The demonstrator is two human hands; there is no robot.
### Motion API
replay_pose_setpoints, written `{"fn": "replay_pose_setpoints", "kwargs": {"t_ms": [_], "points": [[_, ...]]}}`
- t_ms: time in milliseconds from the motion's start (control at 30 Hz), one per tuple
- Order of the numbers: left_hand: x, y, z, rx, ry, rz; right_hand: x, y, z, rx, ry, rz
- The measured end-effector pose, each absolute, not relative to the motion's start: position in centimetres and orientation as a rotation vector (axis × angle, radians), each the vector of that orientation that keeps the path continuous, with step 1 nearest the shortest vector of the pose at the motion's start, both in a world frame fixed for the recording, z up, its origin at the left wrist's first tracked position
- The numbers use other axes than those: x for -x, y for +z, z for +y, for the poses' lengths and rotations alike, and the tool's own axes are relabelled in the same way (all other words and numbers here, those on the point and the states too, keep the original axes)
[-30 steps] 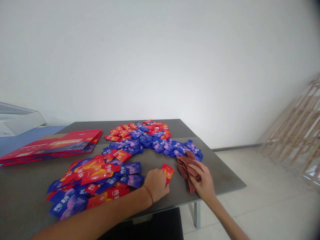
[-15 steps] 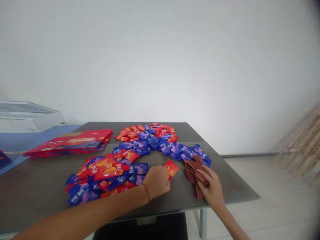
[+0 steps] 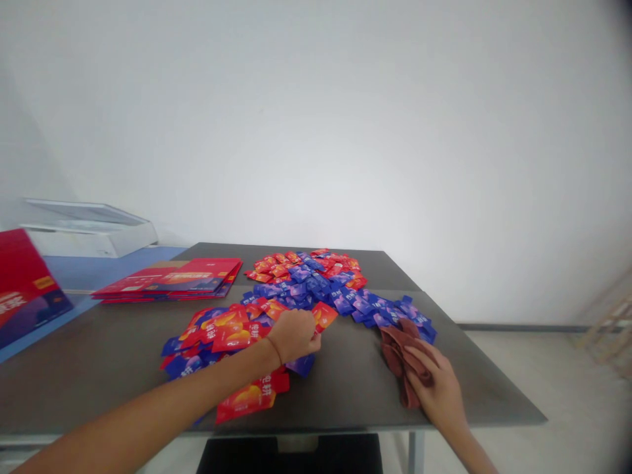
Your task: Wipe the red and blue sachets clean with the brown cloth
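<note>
Here's the left hand [image 3: 293, 336], curled over the near pile of red and blue sachets [image 3: 217, 336], right beside a red sachet [image 3: 324, 316], and from this head view I can't tell whether it's pinching anything! The right hand [image 3: 437, 385] lies open on a crumpled brown cloth [image 3: 402, 361] at the desk [image 3: 345, 401]'s near right. Farther back sits a bigger sachet heap [image 3: 306, 276], with flat red packaging sheets [image 3: 170, 280] stacked far left.

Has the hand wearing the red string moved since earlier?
Yes, the left hand has moved away from the near edge of the grey table, over the pile of packets.
</note>
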State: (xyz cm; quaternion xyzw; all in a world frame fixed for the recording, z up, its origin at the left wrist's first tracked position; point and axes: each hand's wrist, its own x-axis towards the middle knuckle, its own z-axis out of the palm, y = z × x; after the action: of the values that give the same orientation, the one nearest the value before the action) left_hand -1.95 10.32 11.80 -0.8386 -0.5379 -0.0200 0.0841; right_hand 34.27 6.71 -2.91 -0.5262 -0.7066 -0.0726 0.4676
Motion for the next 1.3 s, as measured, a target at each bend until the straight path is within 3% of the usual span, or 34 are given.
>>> {"fn": "replay_pose_setpoints", "kwargs": {"t_ms": [567, 833, 1300], "points": [[-9.8, 11.8, 28.7, 2.622, 0.038, -1.559, -33.6, -2.5, 5.4, 1.332, -0.169, -1.733], [-16.7, 9.6, 31.9, 2.670, 0.043, -1.547, -33.9, -2.3, 5.1, 1.293, -0.263, -1.780], [-6.7, 9.5, 36.6, 2.344, -0.162, -1.982, -33.7, -2.5, 5.2, 1.295, -0.298, -1.784]]}}
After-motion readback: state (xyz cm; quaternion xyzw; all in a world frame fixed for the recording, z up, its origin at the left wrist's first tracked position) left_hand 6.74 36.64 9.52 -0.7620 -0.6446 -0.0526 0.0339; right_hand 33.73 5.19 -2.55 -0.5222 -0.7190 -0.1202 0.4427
